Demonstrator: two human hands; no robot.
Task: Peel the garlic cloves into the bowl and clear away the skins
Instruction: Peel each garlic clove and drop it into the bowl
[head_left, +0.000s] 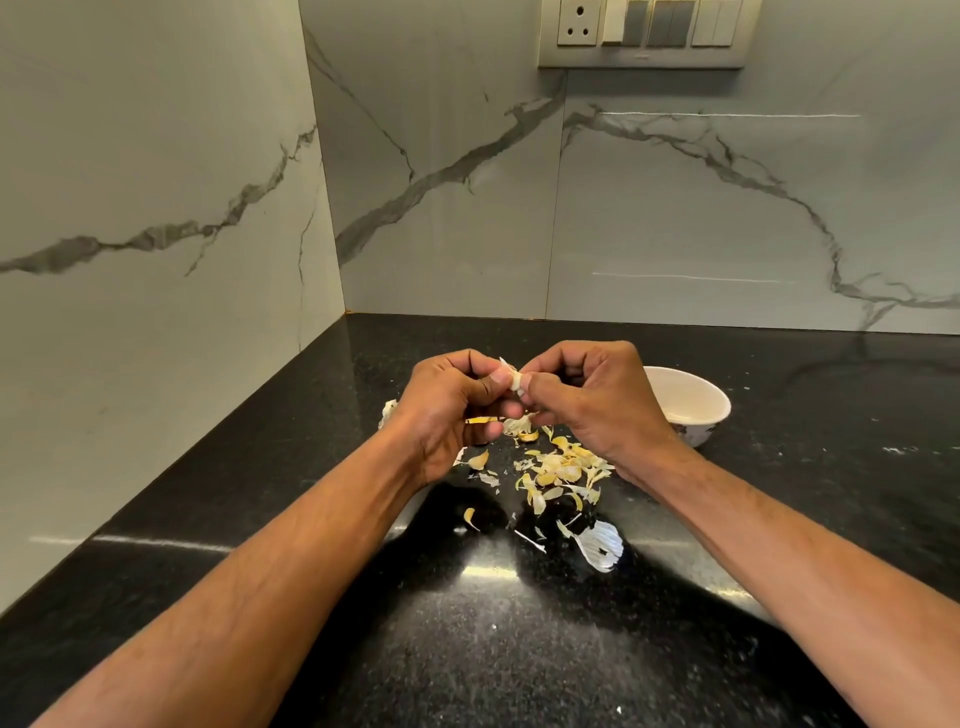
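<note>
**Garlic clove pinched between both hands above the scattered skins**

A glossy black speckled stone bench (519, 649) is bounded by white marble-patterned wall panels (675, 208), with a grey switch and socket plate (644, 31) mounted high on the back wall. A round white ceramic bowl (691, 402) stands on the bench, just beside and partly hidden by the right hand (587, 400). Pale yellow and white papery garlic skins (558, 470) are strewn on the bench below and between the wrists. A small whitish garlic clove (514, 379) is pinched between the curled fingertips of the left hand (452, 410) and the right hand, raised above the skins. A further whitish piece (387, 410) is partly hidden behind the left hand.
</note>
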